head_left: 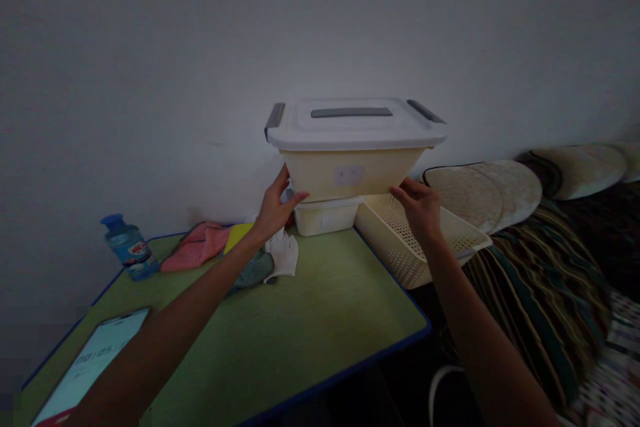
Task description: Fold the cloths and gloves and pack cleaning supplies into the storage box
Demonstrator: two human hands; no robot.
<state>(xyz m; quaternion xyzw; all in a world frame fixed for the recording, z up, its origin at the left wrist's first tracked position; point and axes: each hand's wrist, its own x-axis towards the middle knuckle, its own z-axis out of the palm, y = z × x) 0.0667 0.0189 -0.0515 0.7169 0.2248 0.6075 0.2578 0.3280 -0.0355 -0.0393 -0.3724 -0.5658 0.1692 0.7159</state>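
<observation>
Between my two hands is a cream storage box (pixel 320 170) with a white lid (pixel 295 127), grey side latches and a grey handle on top. My left hand (pixel 277 203) grips its lower left corner, thumb on the front and fingers behind the side. At the lower right corner, my right hand (pixel 417 203) holds it the same way. A smaller pale container (pixel 327 217) stands on the table right below the box; whether the two touch I cannot tell. The box's underside is hidden.
On the green table (pixel 320 327) are a blue bottle (pixel 133 250), a pink cloth (pixel 200 247), a white glove (pixel 283 255), a grey-green cloth (pixel 255 270) and a phone (pixel 100 353) showing a timer. A perforated cream basket (pixel 395 247) sits at the right edge, beside a cushioned sofa (pixel 485 190).
</observation>
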